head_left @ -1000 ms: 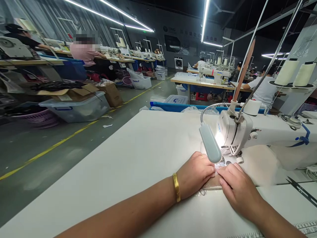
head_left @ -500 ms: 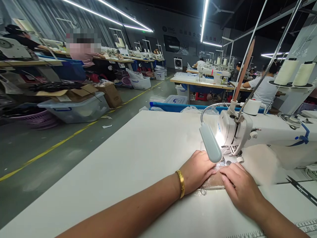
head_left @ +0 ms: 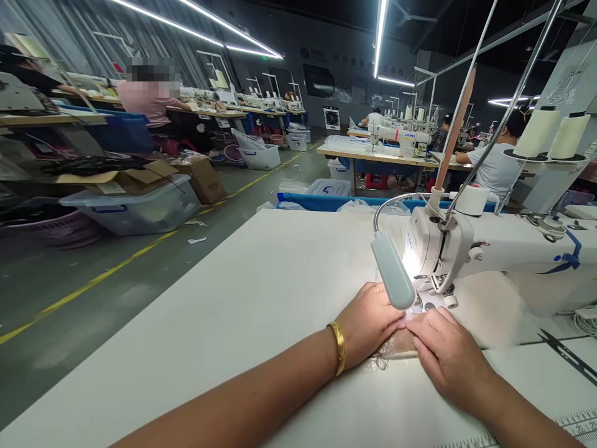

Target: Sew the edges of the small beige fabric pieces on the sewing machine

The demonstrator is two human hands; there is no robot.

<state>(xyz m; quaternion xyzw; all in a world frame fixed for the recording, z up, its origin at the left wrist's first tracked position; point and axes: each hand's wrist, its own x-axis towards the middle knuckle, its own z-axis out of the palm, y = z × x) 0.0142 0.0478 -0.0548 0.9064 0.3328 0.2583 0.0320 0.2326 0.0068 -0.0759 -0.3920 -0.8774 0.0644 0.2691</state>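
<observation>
To my left the white worktop [head_left: 224,323] spreads wide, its left edge slanting away above the floor [head_left: 112,305]; a blue cloth [head_left: 321,201] lines the far edge; on my right the room is tight, with the machine [head_left: 436,249] close ahead, a black tool [head_left: 569,358] lying beyond my right wrist and a clear, marked ruler [head_left: 578,424] passing by my forearm. The lamp [head_left: 394,274] is a smooth, rounded grey bar on a curved metal neck, hanging just over my left fingertips; the brown piece [head_left: 397,344] is flat, with a shiny, crinkled, see-through layer and a pale near edge; it lies on the worktop in front of the needle area, between and under my hands. My left grip [head_left: 370,325] rests palm down across its left part, fingertips partly hidden by the lamp; my right grip [head_left: 450,348] touches its right part with bent fingers; whether either closes on it, I cannot tell.
</observation>
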